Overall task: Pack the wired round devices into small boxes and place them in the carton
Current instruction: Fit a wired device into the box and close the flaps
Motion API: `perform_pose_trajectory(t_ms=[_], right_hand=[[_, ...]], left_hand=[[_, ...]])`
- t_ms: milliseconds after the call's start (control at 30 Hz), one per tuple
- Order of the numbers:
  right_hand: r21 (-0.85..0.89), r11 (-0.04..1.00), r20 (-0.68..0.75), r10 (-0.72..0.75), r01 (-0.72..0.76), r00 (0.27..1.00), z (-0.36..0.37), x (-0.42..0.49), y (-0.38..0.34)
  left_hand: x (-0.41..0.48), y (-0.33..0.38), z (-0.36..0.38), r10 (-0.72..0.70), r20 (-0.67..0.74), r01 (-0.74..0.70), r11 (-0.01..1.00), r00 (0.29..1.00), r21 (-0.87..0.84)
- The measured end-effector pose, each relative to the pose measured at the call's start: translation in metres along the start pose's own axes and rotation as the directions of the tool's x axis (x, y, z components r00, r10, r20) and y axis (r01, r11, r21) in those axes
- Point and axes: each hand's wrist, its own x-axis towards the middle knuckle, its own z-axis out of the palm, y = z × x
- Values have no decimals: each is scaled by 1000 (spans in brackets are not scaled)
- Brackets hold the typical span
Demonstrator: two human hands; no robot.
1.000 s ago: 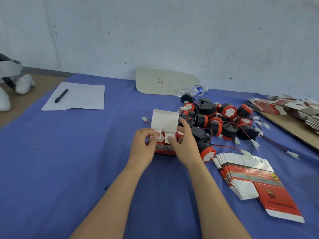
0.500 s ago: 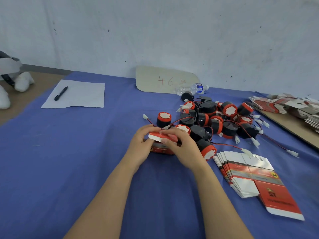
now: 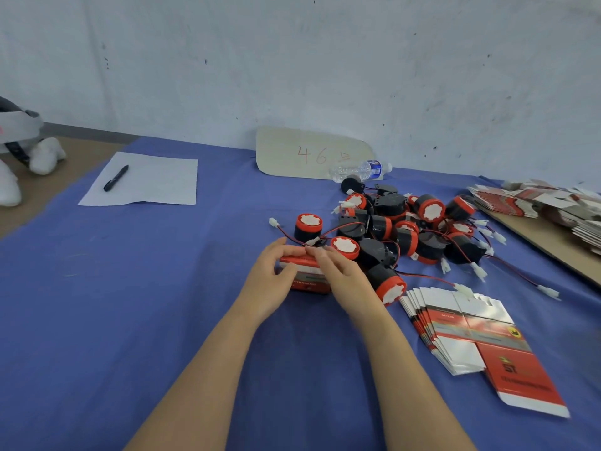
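A small red and white box (image 3: 307,276) stands on the blue cloth (image 3: 130,288) at the centre, its lid folded down. My left hand (image 3: 271,278) grips its left side. My right hand (image 3: 344,276) rests on its top and right side, fingers pressing the lid. Right behind lies a heap of black round devices with red rims and red-black wires (image 3: 409,229); one device (image 3: 307,226) stands apart at the left of the heap. A fanned stack of flat unfolded boxes (image 3: 468,333) lies to the right. No carton is in view.
A sheet of paper (image 3: 153,180) with a black pen (image 3: 116,178) lies at the far left. A cardboard piece marked 46 (image 3: 309,154) leans on the wall beside a lying water bottle (image 3: 361,170). More flat boxes (image 3: 536,203) pile on a board at the right edge.
The box's white lid stood upright a second ago; it has been folded down and now lies shut under my fingers. Both hands stayed on the box.
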Motion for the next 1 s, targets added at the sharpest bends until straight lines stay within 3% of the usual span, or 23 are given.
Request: perform_pose_trajectory(t_ms=[67, 167, 367, 500, 733, 833, 1000], right_hand=[[60, 998, -73, 28, -23, 997, 7, 2, 0], [18, 997, -136, 71, -69, 988, 15, 7, 2], [26, 991, -181, 135, -133, 974, 24, 8, 5], [58, 988, -186, 152, -143, 971, 28, 10, 5], [62, 988, -157, 151, -143, 976, 25, 7, 3], [93, 986, -171, 150, -135, 974, 27, 7, 1], [59, 992, -186, 121, -112, 975, 27, 5, -1]], left_hand=[[0, 3, 5, -39, -34, 37, 996, 999, -84], [0, 4, 15, -39, -95, 41, 999, 995, 20], [0, 8, 26, -260, -147, 260, 965, 954, -19], [1, 8, 23, -255, -174, 238, 965, 951, -111], [1, 6, 14, -286, -40, 276, 946, 957, -172], [-1, 7, 14, -281, -70, 264, 946, 957, -186], [-1, 4, 15, -207, -91, 204, 978, 974, -43]])
